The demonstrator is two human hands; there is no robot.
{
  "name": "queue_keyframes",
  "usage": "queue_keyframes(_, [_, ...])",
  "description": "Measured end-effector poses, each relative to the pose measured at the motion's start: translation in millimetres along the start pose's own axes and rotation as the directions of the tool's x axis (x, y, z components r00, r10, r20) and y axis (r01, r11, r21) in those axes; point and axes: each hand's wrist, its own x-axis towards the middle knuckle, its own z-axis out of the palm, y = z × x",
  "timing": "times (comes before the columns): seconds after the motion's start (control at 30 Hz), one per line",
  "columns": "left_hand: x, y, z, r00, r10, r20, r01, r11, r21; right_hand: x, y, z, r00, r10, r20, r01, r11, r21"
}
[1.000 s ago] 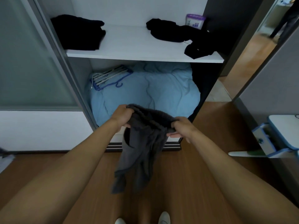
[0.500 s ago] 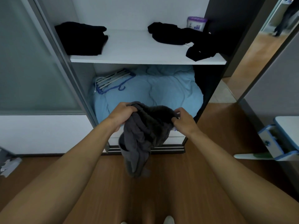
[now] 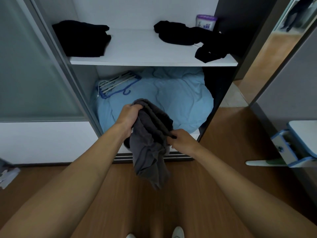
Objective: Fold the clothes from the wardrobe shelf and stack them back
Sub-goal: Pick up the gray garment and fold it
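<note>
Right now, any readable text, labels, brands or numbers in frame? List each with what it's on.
Purple-lidded tub on the wardrobe shelf: label with dark print, too blurred to read.
Grey garment, gripped by the left hand and right hand: no print visible.
Nothing else carries text.

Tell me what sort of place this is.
Probably a bedroom, at an open wardrobe: a white shelf holds dark clothes, and a blue duvet and hangers lie below it. The left hand and right hand grip a grey garment.
</note>
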Motion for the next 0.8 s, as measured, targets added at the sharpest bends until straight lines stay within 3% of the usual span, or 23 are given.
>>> queue_keyframes(0.13, [1, 0, 6, 0.995, 0.009, -0.102, -0.012, 1.0, -0.029, -6, -16, 0, 0.993, 0.085, 0.078, -0.109, 0.914, 0.39])
queue_keyframes(0.17, [0, -1, 10, 0.995, 0.006, -0.104, -0.008, 1.0, -0.023, -6, -22, 1, 0.995, 0.065, 0.073, -0.086, 0.932, 0.353])
queue_keyframes(0.27, [-4, -4, 24, 0.998, -0.039, -0.059, 0.039, 0.999, -0.005, -2, -34, 6, 0.999, -0.034, -0.005, 0.034, 0.999, 0.023])
queue_keyframes(0.43, [-7, -5, 24, 1.0, 0.003, -0.023, -0.002, 0.998, 0.068, 0, -37, -2, 0.984, -0.078, -0.16, 0.003, 0.907, -0.421])
queue_keyframes(0.53, [1, -2, 10, 0.992, 0.085, -0.092, -0.063, 0.974, 0.218, -4, -43, -18, 0.991, -0.091, -0.093, 0.026, 0.838, -0.545])
queue_keyframes(0.67, [9, 7, -11, 0.985, 0.083, -0.154, -0.013, 0.912, 0.409, -7, -53, -34, 0.992, -0.118, -0.041, 0.056, 0.71, -0.702])
queue_keyframes(0.8, [11, 13, -22, 0.983, 0.06, -0.174, 0.029, 0.884, 0.467, -5, -57, -49, 0.972, -0.167, -0.163, 0.052, 0.834, -0.549])
